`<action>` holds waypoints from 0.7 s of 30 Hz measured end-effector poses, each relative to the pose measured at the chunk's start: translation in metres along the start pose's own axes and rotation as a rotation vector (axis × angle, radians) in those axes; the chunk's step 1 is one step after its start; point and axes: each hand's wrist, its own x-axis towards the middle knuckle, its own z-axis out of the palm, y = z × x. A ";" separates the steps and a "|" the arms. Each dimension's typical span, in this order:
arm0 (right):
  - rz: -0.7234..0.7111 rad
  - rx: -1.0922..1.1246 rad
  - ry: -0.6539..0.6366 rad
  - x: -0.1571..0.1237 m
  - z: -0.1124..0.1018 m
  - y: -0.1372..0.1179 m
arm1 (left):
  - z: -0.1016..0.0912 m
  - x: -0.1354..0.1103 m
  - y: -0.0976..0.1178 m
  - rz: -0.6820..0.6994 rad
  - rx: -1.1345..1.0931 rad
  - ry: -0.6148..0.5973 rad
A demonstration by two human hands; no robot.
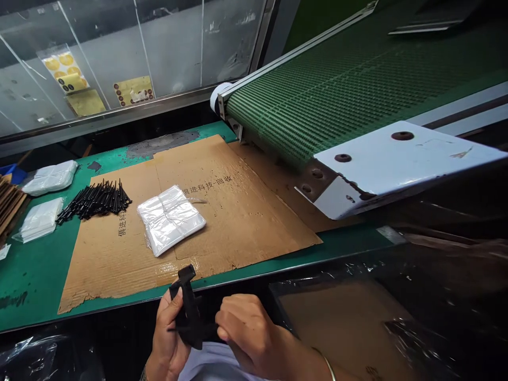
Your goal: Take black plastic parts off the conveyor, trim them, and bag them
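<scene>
In the head view, my left hand (170, 330) grips a black plastic part (190, 309), thumb on its side. The part is long and tilted, with a blocky top end and small tabs sticking out. My right hand (248, 328) is closed at the part's lower right, its curled fingers on a dark piece that runs into them; their tips are partly hidden. Beyond the hands, a tied bundle of clear plastic bags (170, 219) lies on a cardboard sheet (238, 227). A pile of thin black pins (97, 200) sits to its left.
A green mesh conveyor belt (325, 90) slopes in from the right, its white metal frame (397, 164) jutting over the green table (24, 286). More plastic bag stacks (42, 219) lie at left. A plastic-wrapped cardboard box (341, 323) stands at lower right.
</scene>
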 end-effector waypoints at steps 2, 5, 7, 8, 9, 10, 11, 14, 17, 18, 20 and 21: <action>0.115 0.003 0.060 0.003 0.003 0.003 | -0.001 0.000 -0.003 0.038 0.012 -0.006; 0.181 0.005 0.059 0.007 0.010 0.004 | -0.003 -0.002 -0.007 0.072 0.015 -0.033; 0.191 -0.003 0.033 0.008 0.014 0.004 | -0.004 -0.003 -0.008 0.093 0.005 -0.029; 0.199 -0.006 0.027 0.007 0.015 0.004 | -0.004 -0.004 -0.008 0.093 0.003 -0.032; 0.211 -0.007 0.025 0.007 0.016 0.005 | -0.004 -0.006 -0.008 0.089 0.002 -0.043; 0.225 -0.008 0.026 0.005 0.016 0.006 | -0.004 -0.007 -0.008 0.081 -0.002 -0.061; 0.239 -0.009 0.027 0.004 0.015 0.007 | -0.004 -0.008 -0.007 0.072 -0.008 -0.085; 0.252 -0.013 0.010 0.001 0.011 0.011 | -0.005 -0.010 -0.006 0.041 -0.015 -0.134; 0.247 -0.013 -0.012 0.000 0.008 0.016 | -0.010 -0.011 -0.005 -0.040 0.005 -0.213; 0.243 -0.003 -0.024 0.000 0.008 0.018 | -0.012 -0.011 -0.004 -0.077 0.019 -0.271; 0.236 0.043 -0.049 0.001 0.007 0.023 | -0.014 -0.009 0.000 -0.171 0.049 -0.422; 0.245 0.074 -0.049 0.002 0.007 0.026 | -0.015 -0.009 0.002 -0.231 0.050 -0.498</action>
